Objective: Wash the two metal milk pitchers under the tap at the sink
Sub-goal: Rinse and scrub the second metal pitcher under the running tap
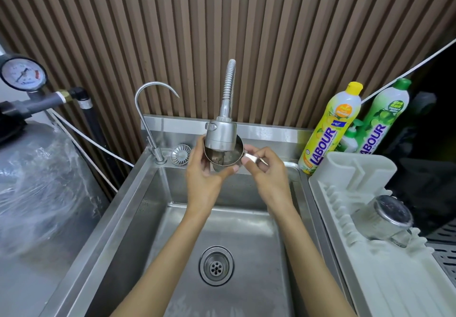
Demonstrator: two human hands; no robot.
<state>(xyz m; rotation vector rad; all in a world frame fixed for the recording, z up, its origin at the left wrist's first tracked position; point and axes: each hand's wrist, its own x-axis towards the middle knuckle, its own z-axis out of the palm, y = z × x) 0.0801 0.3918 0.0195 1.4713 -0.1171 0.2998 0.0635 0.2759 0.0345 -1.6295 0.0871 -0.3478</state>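
Cradling the body of a metal milk pitcher (223, 160) from the left, the left hand (203, 177) curls its fingers round the far wall and lays its thumb along the near wall below the rim, while the right hand (265, 170) pinches the pitcher's flat handle between thumb and fingertips. The pitcher is held tilted, mouth up and toward the camera, high over the back of the sink (148, 205) and directly beneath the spray head of the flexible tap (220, 136) — the head overlaps the pitcher's rim in this view, and whether water is running cannot be told. Below the forearms lies the round drain (216, 266) in the basin floor. On the rear ledge to the left stand a slim gooseneck faucet (151, 112) and, just beside it, a loose strainer basket (181, 154). To the right, a white drying rack (357, 279) carries the second pitcher (385, 218), lying on its side with its base toward the camera. Behind the rack stand a yellow detergent bottle (330, 129) and a green detergent bottle (381, 119) — both against the slatted wall. A pressure gauge (23, 73) sits at far left.
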